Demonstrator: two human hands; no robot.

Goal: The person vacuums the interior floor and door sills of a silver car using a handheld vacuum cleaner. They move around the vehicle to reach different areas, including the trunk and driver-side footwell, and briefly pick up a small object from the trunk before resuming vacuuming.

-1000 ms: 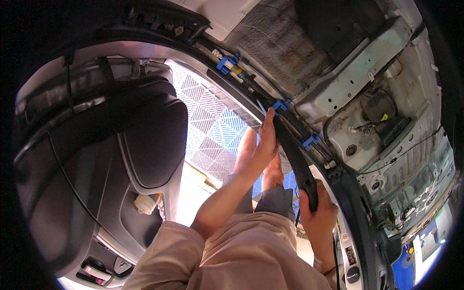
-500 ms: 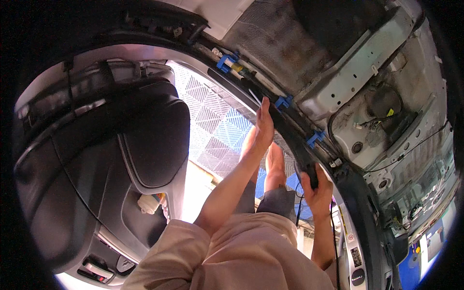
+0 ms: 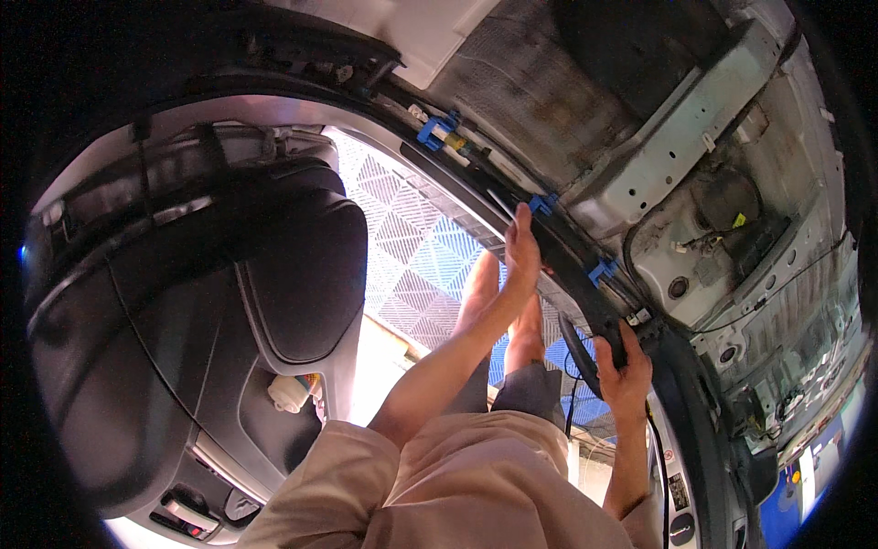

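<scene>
A long black door sill trim [image 3: 476, 188] with a pale metal strip runs along the car's door opening. My left hand [image 3: 523, 254] is closed around its middle, the fingers together and partly hidden. Nearer me, my right hand [image 3: 626, 380] grips the wider, curved end of the trim, thumb and fingers apart on either side of it. Beside the trim, blue clips [image 3: 602, 272] stand along the wiring channel, in a row with another blue clip [image 3: 437, 131] farther off.
At left stands the open door with its black inner panel [image 3: 302, 265]; a small white bottle [image 3: 289, 393] sits in its pocket. To the right lies the bare metal car floor [image 3: 549, 91] with a raised crossmember [image 3: 677, 128]. Patterned tiles [image 3: 384, 210] cover the ground outside.
The whole view has shifted slightly. Both hands stay on the trim, and its near curved end now shows more, standing out toward the doorway beside my right hand.
</scene>
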